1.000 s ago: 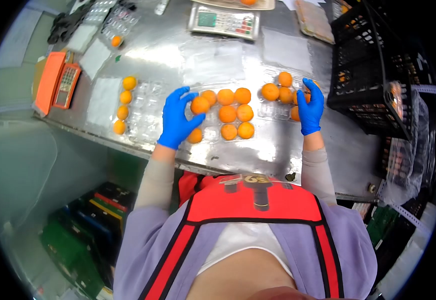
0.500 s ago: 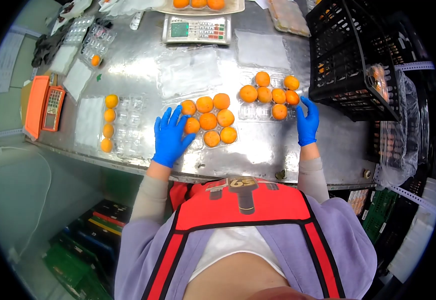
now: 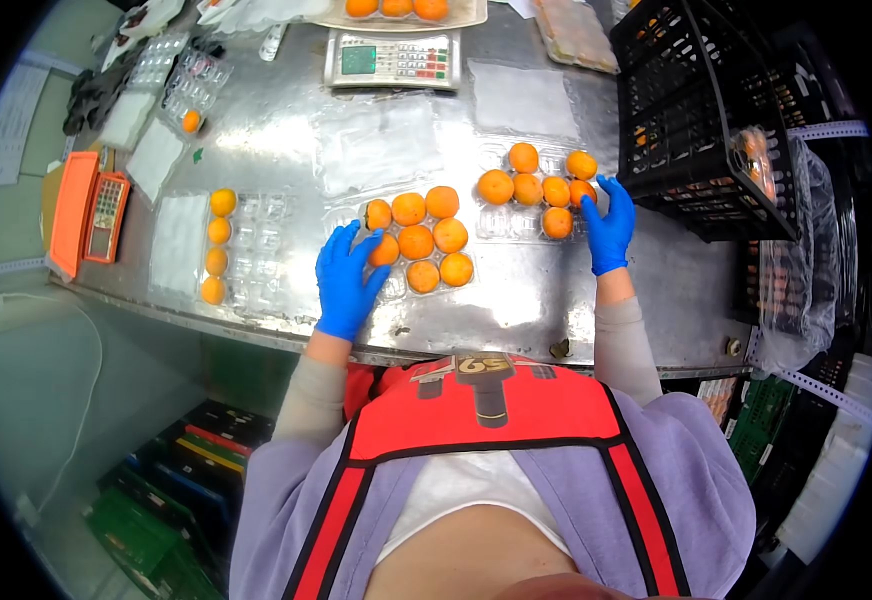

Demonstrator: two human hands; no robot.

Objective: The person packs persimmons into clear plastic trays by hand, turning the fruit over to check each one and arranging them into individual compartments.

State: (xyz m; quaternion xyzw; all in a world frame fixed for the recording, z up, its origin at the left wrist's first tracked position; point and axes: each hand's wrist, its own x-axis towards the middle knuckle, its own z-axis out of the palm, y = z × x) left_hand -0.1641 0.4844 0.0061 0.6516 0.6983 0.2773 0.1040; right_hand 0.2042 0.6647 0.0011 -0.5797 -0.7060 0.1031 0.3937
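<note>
My right hand, in a blue glove, has thumb and forefinger around a round orange fruit at the right side of a clear plastic tray that carries several such fruits. My left hand, also gloved in blue, is open, fingers apart, at the left edge of the middle clear tray. Its forefinger and thumb lie beside an orange fruit in that tray. Several more fruits fill its cups. Farther left, another clear tray has a single column of orange fruits.
A scale stands at the back with fruits on its pan. A black crate is on the right. An orange device with a keypad lies at the left. White pads line open lids on the metal table.
My left hand has drawn back toward me and its fingers are less spread. My right hand has shifted slightly up and left, closing in on the fruit at the tray's right side.
</note>
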